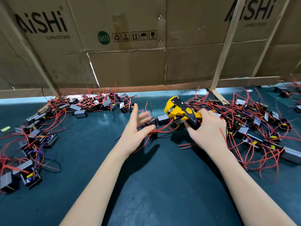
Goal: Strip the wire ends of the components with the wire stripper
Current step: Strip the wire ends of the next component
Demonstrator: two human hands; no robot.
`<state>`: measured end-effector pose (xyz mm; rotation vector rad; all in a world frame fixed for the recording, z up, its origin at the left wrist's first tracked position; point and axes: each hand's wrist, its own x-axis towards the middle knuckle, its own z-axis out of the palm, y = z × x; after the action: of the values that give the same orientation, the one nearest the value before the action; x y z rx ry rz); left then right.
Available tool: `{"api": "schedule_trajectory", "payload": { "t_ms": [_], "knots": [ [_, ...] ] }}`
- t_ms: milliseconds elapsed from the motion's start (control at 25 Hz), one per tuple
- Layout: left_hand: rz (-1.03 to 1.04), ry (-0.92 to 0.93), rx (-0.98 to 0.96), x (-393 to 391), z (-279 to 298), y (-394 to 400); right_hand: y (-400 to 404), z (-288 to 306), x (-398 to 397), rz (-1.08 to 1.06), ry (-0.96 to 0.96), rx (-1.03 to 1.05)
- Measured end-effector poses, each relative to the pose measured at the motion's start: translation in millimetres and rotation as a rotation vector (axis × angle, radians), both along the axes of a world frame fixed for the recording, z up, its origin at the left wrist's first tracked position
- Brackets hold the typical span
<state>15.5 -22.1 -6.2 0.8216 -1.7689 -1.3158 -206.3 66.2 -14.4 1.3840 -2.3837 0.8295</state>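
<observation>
My right hand grips the black handles of a yellow and black wire stripper, whose jaws point up and to the left. A small grey and black component with red wires lies just left of the stripper, beside another grey one. My left hand hovers over that component with fingers spread and blurred; its thumb is close to the component's red wire. It holds nothing that I can make out.
Heaps of like components with red wires lie at the left, at the back and at the right on a dark green mat. Cardboard boxes on a wooden frame wall off the back.
</observation>
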Motion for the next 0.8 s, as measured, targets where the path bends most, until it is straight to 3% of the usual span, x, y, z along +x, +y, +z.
{"api": "schedule_trajectory", "payload": {
  "t_ms": [120,200,280,320,400,560,680,800],
  "knots": [
    [0.422,0.15,-0.044,28,9,-28,0,1,1,0.022,0.009,-0.003],
    [0.877,0.152,0.014,67,10,-49,1,2,4,0.047,0.008,0.007],
    [1.328,-0.218,0.057,114,3,-62,1,2,6,0.058,-0.007,0.023],
    [1.447,-0.396,0.069,131,-1,-65,2,3,6,0.058,-0.016,0.026],
    [1.488,-0.608,0.096,150,-7,-66,3,4,7,0.059,-0.026,0.023],
    [1.302,-0.913,-0.003,142,-9,-65,2,4,5,0.045,-0.025,0.053],
    [1.19,-0.97,-0.159,134,-9,-67,2,5,5,0.041,-0.02,0.076],
    [1.07,-0.861,-0.177,126,-8,-67,1,4,6,0.043,-0.011,0.085]
  ]
}}
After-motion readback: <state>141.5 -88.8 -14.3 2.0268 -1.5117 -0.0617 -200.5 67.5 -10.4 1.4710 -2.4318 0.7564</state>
